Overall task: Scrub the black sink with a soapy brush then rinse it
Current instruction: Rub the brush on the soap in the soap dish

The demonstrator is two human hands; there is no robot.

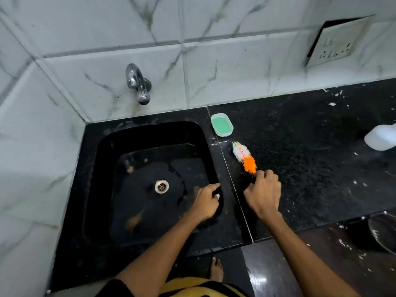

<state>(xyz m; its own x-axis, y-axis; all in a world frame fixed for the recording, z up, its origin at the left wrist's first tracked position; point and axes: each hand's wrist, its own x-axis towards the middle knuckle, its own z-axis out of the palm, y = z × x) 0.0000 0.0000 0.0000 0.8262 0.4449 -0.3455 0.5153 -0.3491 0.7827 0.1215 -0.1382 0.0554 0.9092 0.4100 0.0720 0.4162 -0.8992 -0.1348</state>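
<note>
Marble-look tiles back a black counter (300, 129) holding the black sink (150, 181). Right hand (264, 192) closes around the handle of the brush (244, 156), lying beside the sink near a soap dish (221, 124). Left hand (205, 200), loosely curled and empty, rests on the sink's right rim.

arms: bare | garment (192, 286): yellow, black stripes | foot (216, 269): bare

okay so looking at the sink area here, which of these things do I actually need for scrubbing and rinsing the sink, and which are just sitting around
For the job: black sink, brush held by the right hand, green soap dish, tap. The left hand rests at the sink's edge.

Just lying about: white container on the counter, wall socket, metal vessel lower right.
</note>
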